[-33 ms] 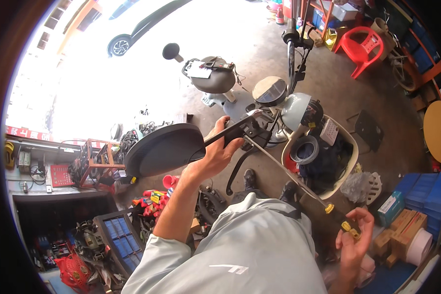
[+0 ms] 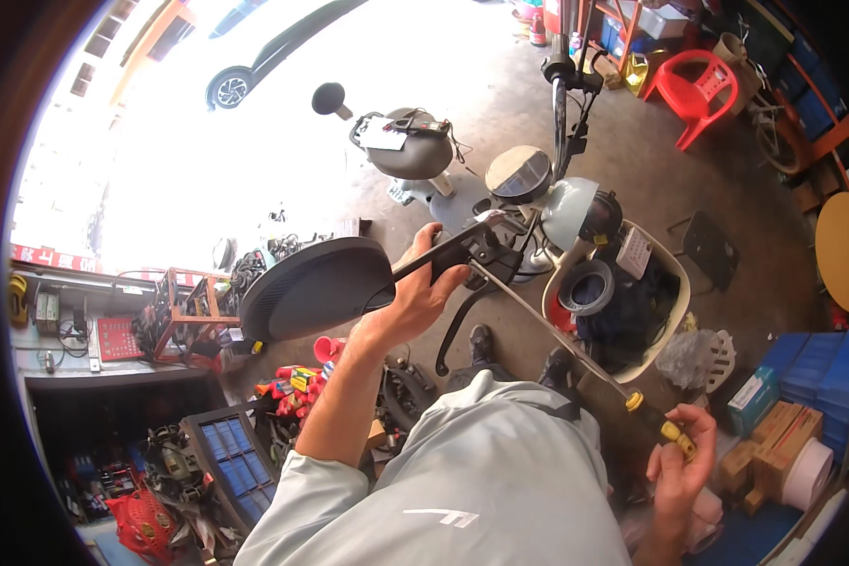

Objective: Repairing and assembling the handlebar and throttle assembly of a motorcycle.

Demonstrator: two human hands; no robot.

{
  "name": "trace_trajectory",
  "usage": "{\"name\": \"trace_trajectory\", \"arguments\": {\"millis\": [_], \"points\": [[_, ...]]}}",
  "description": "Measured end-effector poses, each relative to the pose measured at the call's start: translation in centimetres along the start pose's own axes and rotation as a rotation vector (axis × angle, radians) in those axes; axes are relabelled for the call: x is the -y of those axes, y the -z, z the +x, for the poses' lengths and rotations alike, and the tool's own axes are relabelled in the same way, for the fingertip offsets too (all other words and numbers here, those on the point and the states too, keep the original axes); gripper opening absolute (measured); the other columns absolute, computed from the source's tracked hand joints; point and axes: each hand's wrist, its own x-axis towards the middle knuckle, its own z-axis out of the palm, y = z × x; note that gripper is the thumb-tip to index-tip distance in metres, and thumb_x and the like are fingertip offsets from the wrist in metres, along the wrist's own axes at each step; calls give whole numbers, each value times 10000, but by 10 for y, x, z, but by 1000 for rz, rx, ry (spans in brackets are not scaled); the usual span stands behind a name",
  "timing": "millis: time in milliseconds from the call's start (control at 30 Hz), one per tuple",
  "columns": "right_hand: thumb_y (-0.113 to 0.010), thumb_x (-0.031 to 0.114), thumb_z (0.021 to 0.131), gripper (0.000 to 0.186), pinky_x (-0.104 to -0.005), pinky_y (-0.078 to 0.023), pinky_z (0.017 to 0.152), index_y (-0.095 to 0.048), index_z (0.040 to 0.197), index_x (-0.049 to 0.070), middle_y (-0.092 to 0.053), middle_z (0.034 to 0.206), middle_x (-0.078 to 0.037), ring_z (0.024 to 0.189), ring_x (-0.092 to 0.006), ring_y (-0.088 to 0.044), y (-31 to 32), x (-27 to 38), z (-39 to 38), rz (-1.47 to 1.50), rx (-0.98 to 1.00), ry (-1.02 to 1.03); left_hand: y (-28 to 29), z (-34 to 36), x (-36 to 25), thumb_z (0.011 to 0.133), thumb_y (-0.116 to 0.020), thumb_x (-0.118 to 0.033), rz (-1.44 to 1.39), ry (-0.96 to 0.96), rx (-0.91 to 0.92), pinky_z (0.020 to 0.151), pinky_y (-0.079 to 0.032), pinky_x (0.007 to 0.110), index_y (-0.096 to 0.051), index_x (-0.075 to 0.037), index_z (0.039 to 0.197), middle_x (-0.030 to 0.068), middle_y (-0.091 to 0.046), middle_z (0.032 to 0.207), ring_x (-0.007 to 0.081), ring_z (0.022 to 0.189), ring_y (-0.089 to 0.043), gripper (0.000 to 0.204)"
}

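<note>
My left hand point(image 2: 410, 302) grips the black bar point(image 2: 448, 255) of a scooter's handlebar assembly, beside a large black oval shell point(image 2: 316, 288) with a dotted surface. A black lever point(image 2: 457, 325) curves down below it. My right hand point(image 2: 679, 472) holds the yellow-and-black handle of a long screwdriver point(image 2: 665, 420); its shaft runs up to the black bracket point(image 2: 491, 247) by my left fingers, which partly hide the contact. Just beyond are a pale headlamp housing point(image 2: 566, 212), a round mirror point(image 2: 519, 174) and a cream basket point(image 2: 670, 330) holding a grey ring and dark cloth.
A second scooter point(image 2: 410, 151) stands ahead. A red plastic chair point(image 2: 689, 99) and orange shelving are at right. Blue bins point(image 2: 830, 387) and cardboard boxes point(image 2: 774, 434) sit low right. A cluttered workbench point(image 2: 123, 373) and parts line the left, with a bright opening and a car beyond.
</note>
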Motion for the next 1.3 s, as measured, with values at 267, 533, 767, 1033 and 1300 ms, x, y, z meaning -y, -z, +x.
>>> {"name": "trace_trajectory", "arguments": {"millis": [267, 533, 767, 1033, 1300], "points": [[-579, 336, 1016, 411, -176, -354, 445, -521, 1223, -14, -576, 1039, -102, 581, -52, -459, 12, -8, 2, -212, 58, 88, 8, 1, -13, 973, -632, -298, -95, 159, 105, 735, -515, 352, -356, -24, 1474, 152, -624, 952, 210, 743, -604, 634], [-611, 238, 983, 419, -184, -347, 436, -477, 1286, -20, -554, 1144, -124, 534, -46, -426, 13, -7, -2, -109, 24, -96, 6, 0, -11, 977, -631, -311, -111, 179, 100, 704, -517, 340, -348, -33, 1482, 136, -626, 941, 198, 732, -600, 642], [-562, 217, 990, 403, -186, -357, 451, -463, 1303, -17, -571, 1120, -125, 532, -61, -442, 12, -10, -6, -91, -36, -154, 7, -1, -11, 980, -618, -327, -56, 115, 64, 808, -515, 382, -347, -37, 1485, 179, -640, 1019, 253, 835, -631, 642], [-611, 208, 964, 478, -198, -386, 481, -437, 1345, -24, -524, 1165, -126, 587, -86, -476, 14, -6, -2, -39, 2, -261, 9, 0, -16, 980, -623, -334, -96, 206, 124, 865, -508, 380, -341, -41, 1492, 222, -630, 1127, 281, 949, -638, 653], [-652, 223, 952, 471, -200, -388, 471, -461, 1304, -23, -520, 1198, -117, 582, -79, -451, 13, -4, -1, -17, 9, -294, 8, -1, -13, 982, -621, -321, -92, 171, 94, 937, -484, 395, -340, -13, 1486, 246, -617, 1188, 313, 1061, -619, 653]]}}
